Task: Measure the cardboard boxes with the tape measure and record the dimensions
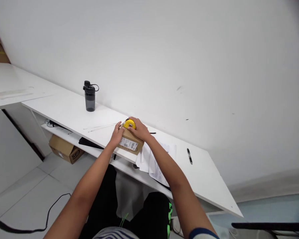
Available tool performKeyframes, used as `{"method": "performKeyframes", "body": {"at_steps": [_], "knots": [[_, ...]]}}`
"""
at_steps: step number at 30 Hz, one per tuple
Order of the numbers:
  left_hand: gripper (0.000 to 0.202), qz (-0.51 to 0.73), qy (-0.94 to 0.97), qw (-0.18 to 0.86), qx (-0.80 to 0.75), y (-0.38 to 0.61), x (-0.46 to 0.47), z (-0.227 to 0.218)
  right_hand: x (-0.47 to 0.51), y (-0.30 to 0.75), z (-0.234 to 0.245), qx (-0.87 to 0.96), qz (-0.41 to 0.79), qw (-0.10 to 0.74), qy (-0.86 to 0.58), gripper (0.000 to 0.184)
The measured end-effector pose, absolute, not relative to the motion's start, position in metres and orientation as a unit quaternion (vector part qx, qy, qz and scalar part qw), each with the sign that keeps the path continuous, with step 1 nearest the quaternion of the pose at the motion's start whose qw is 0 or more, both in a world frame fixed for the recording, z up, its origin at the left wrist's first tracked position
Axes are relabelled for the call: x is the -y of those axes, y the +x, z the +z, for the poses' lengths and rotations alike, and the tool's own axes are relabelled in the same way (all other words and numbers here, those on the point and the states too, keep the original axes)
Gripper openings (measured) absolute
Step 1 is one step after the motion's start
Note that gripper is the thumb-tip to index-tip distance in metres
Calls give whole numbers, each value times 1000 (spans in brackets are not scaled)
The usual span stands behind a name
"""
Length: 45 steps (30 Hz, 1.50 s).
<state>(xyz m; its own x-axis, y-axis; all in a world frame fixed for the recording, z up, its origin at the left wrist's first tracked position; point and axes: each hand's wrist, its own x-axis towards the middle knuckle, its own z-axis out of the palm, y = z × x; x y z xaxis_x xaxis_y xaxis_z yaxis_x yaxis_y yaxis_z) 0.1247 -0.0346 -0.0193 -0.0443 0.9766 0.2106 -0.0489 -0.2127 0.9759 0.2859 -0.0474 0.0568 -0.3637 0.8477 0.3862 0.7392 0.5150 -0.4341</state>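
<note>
A small cardboard box point(130, 136) with a white shipping label stands on the white desk. On its far edge sits a yellow tape measure point(130, 124). My right hand point(139, 128) is closed round the right side of the tape measure and rests against the box. At the left, my left hand point(118, 133) has its fingers by the box's left side and the front end of the tape measure. Whether those fingers pinch the tape's end is too small to make out.
A dark bottle point(90, 99) stands on the desk point(107, 114) to the left. Papers point(149, 162) lie right of the box, with a black pen point(189, 156) farther right. Below, a cardboard carton point(64, 148) is on the floor. The wall point(164, 59) borders the desk's back edge.
</note>
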Motion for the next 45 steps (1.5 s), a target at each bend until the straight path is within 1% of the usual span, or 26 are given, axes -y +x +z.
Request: {"method": "performKeyframes", "body": {"at_steps": [2,4,8,10,12,15,17,19,21,23,25,27,29,32,35,39,41,45], "knots": [[73,553,533,424,-481,124,49,-22,36,262,57,828,108,318,-449,53],[79,544,543,376,-518,122,65,-26,31,246,57,818,116,359,-435,52],[90,548,563,299,-542,114,85,-28,39,238,53,726,90,482,-481,52],[93,550,569,302,-531,110,77,-20,45,241,48,674,75,522,-518,53],[84,552,568,350,-500,108,57,-9,50,246,41,632,78,536,-554,53],[63,539,546,477,-429,109,16,4,55,250,35,591,106,534,-595,52],[52,517,535,533,-404,114,-6,4,56,250,34,579,107,531,-610,51],[37,511,541,537,-397,118,-17,-2,55,249,35,579,90,523,-619,51],[27,525,543,512,-409,117,-15,-10,52,248,37,593,80,491,-633,52],[28,538,526,484,-446,110,-1,-18,48,248,39,623,74,437,-644,54],[32,545,508,452,-491,101,20,-24,44,250,39,679,60,383,-623,55],[37,551,498,399,-537,91,42,-29,41,251,38,746,48,348,-566,54],[40,544,504,356,-569,83,58,-31,38,252,38,796,49,331,-504,53],[46,540,535,343,-553,77,63,-31,37,251,38,826,57,327,-455,50],[56,585,574,329,-469,76,56,-30,37,250,39,837,67,327,-433,48],[56,611,581,353,-406,79,51,-32,39,249,41,850,73,319,-413,49],[56,605,580,365,-406,79,52,-33,40,249,40,834,82,329,-436,53],[52,598,590,350,-415,79,54,-32,39,251,32,773,108,376,-499,70]]}}
